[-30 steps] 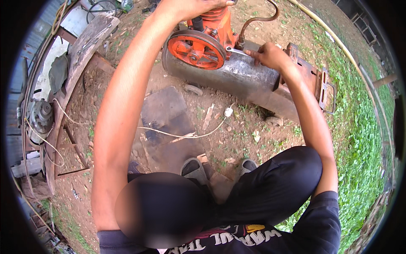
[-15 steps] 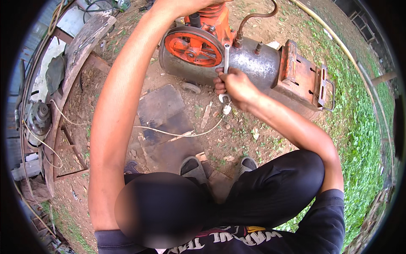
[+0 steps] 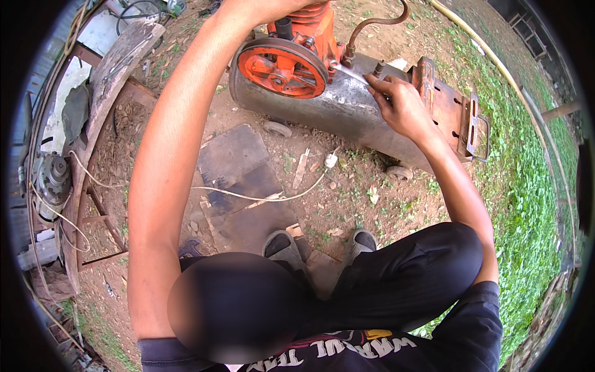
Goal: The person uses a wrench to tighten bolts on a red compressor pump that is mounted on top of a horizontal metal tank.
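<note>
At the top of the head view, an orange pump (image 3: 317, 37) sits on a grey tank (image 3: 310, 105), its spoked wheel (image 3: 282, 69) facing the person. The right hand (image 3: 401, 105) is closed around one end of a wrench (image 3: 353, 74), above the tank; the other end, slightly blurred, meets the foot of the pump just right of the wheel. The left hand (image 3: 280, 6) is at the pump's finned top, mostly cut off by the upper edge, so I cannot tell whether it grips. The two hands are well apart.

A bent pipe (image 3: 379, 25) rises beside the pump, and a rusty bracket (image 3: 447, 118) caps the tank's right end. On the dirt below, a pale cord (image 3: 248, 194) crosses dark boards (image 3: 235, 158) and ends in a white plug (image 3: 331, 161). Sandals (image 3: 284, 245) stand nearer the person. Grass (image 3: 527, 248) spreads at right; a plank (image 3: 127, 59) and a round motor (image 3: 53, 177) lie at left.
</note>
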A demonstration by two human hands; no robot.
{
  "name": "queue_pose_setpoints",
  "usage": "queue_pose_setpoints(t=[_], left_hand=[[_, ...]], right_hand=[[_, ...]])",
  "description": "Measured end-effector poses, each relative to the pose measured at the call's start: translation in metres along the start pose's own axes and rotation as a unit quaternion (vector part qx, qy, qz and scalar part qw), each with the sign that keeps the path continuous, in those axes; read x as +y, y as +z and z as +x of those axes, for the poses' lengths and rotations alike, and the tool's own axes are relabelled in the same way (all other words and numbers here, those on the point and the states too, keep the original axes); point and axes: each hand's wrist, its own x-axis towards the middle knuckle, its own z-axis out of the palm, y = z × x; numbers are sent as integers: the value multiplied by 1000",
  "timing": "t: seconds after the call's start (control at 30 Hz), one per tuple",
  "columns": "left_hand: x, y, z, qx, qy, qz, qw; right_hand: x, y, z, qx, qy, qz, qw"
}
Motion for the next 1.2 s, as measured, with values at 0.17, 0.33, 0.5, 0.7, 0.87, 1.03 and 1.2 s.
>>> queue_pose_setpoints(t=[0.17,0.33,0.5,0.7,0.87,1.03,1.2], left_hand=[[0,-2,-1,-3,-6,2,1000],[4,-3,1,-16,-14,-2,1000],[5,-4,1,-22,-13,-7,1000],[-5,3,-2,19,18,14,1000],[1,-3,1,-21,-11,-11,1000],[1,-4,0,-25,-4,-10,1000],[1,-2,1,-11,7,-11,1000]], right_hand=[[4,5,9,-25,-23,-109,993],[4,13,6,-72,-41,-234,969],[-25,34,-12,-129,-41,-270,953],[-59,39,12,-149,0,12,989],[-50,29,9,-122,12,62,991],[-18,12,1,-164,52,-134,976],[16,3,6,-85,-16,-102,991]])
